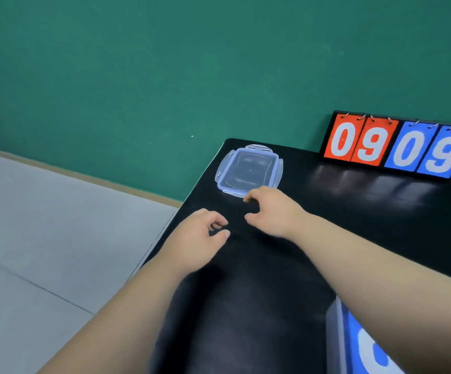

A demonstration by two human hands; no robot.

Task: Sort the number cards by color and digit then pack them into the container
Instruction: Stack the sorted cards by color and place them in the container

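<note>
Lying at the near right edge, a blue number card seems already packed in a grey-walled container, mostly out of frame. Farther on, the left hand and right hand hover with loosely curled fingers, holding nothing, the right just beside the clear lid. Closing the container likely remains. Far right, a scoreboard shows 0909.

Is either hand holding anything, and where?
Nothing is held. The left hand is empty; the right hand hovers by the near corner of the clear lid.
</note>
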